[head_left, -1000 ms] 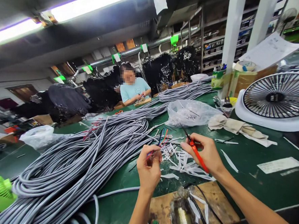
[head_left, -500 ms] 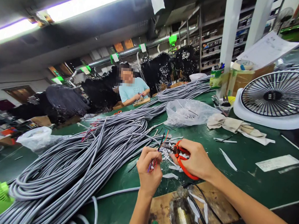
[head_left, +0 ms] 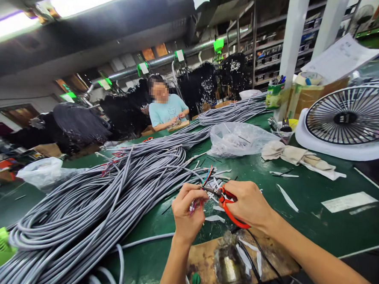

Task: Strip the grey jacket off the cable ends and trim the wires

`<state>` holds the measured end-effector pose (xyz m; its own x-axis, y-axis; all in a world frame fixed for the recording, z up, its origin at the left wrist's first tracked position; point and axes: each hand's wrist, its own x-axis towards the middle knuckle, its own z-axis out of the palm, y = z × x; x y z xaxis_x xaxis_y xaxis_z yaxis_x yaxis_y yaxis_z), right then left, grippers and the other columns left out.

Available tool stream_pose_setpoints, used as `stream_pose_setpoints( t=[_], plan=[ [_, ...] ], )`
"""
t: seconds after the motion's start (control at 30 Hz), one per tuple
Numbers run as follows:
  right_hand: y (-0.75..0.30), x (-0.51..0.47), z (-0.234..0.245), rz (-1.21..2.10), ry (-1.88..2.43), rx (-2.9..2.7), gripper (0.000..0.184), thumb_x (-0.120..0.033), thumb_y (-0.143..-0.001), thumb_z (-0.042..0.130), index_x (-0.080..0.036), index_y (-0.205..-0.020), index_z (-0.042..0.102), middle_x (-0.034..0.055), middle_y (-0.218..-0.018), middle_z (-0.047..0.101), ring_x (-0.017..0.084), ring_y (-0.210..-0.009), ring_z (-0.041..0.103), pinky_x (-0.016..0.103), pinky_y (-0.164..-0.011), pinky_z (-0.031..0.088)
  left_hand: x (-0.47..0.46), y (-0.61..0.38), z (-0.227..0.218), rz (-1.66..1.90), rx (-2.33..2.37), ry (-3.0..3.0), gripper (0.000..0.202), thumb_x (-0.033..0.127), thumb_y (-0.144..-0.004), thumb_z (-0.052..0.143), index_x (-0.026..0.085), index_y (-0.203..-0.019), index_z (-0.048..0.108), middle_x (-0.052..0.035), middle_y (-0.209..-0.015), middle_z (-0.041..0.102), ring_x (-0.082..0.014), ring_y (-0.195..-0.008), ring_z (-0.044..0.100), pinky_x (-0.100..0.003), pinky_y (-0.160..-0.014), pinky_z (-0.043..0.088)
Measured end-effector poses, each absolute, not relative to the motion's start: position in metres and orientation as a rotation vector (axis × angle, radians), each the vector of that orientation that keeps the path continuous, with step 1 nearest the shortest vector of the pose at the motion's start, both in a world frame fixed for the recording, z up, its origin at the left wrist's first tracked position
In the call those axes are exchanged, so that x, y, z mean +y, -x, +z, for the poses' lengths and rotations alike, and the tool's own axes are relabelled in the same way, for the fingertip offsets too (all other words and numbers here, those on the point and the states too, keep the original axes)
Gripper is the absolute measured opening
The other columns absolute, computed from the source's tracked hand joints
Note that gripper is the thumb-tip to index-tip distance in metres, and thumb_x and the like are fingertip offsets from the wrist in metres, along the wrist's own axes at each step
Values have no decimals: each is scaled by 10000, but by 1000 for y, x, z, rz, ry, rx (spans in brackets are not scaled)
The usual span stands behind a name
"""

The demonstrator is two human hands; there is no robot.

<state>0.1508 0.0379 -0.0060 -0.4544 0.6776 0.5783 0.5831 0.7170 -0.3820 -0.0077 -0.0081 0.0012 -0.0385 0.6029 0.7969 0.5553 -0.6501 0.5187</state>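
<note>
Nearest: wood board (head_left: 201, 262) w/ black wire (head_left: 259, 260) across it, on green work table (head_left: 303, 222). L hand (head_left: 188, 210) is closed on thin colored wires (head_left: 207, 177), bundle's long axis near upright, tips up & slightly R, short ends poking out below fingers. R hand (head_left: 248, 204) is wrapped around red-handled snips (head_left: 231, 215), long axis roughly level, metal tips pointing L, right at the wires by L fingers. White plastic scraps (head_left: 218, 218) lie under both hands. Further: big grey cable coils (head_left: 86, 200) on L, plastic bag (head_left: 237, 140) mid-table, white fan (head_left: 348, 121) on R. Far end: co-worker (head_left: 167, 108) in pale blue tee, hands together over small wood board (head_left: 179, 125).
</note>
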Motion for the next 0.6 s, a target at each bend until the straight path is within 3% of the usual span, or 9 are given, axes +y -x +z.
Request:
stream_pose_setpoints(
  t=[0.07, 0.2, 0.33, 0.4, 0.5, 0.6],
  plan=[
    [-150, 39, -8, 161, 920, -2153, 132, -162, -659, 527, -155, -530, 500, -24, -509, 504, 74, -472, 385, 215, -500, 242, -6, 6, 1, 1845, 1232, -1868, 189, 41, -716, 540, 203, -811, 557, 28, -691, 524, -80, -543, 531, -195, -498, 425],
    [-159, 51, -2, 153, 1095, -2028, 327, -324, -776, 469, -151, -504, 526, 14, -499, 542, 84, -461, 433, 211, -492, 270, 7, 4, 1, 1769, 1179, -1391, 302, 219, -746, 601, 187, -1032, 507, 25, -676, 547, -58, -457, 509, -172, -427, 398],
    [-183, 78, 2, 73, 1742, -2024, 372, -449, -786, 446, -153, -724, 662, 119, -696, 649, 201, -635, 582, 256, -534, 327, 8, -1, 7, 1675, 1075, -1087, 246, 347, -706, 638, 117, -730, 553, 35, -553, 505, 9, -343, 354, -120, -339, 249],
    [-194, 90, -1, 102, 1926, -2096, 292, -348, -767, 496, -124, -795, 681, 171, -778, 655, 250, -727, 608, 282, -579, 367, -10, -4, 13, 1621, 980, -891, 271, 364, -671, 666, 121, -704, 552, 60, -522, 456, 40, -303, 240, -108, -309, 151],
    [-201, 102, -10, 149, 1891, -2186, 215, -188, -730, 528, -101, -840, 691, 191, -845, 657, 260, -820, 610, 290, -645, 396, -63, -5, 9, 1460, 922, -670, 281, 390, -679, 660, 156, -821, 596, 68, -524, 427, 44, -284, 175, -115, -287, 123],
    [-192, 107, -19, 231, 1702, -2313, 247, -151, -743, 509, -168, -913, 688, 122, -928, 669, 207, -883, 600, 250, -703, 400, -130, 2, -15, 1232, 1000, -571, 266, 431, -720, 615, 216, -875, 594, 42, -546, 479, 5, -292, 296, -134, -290, 243]
  ],
)
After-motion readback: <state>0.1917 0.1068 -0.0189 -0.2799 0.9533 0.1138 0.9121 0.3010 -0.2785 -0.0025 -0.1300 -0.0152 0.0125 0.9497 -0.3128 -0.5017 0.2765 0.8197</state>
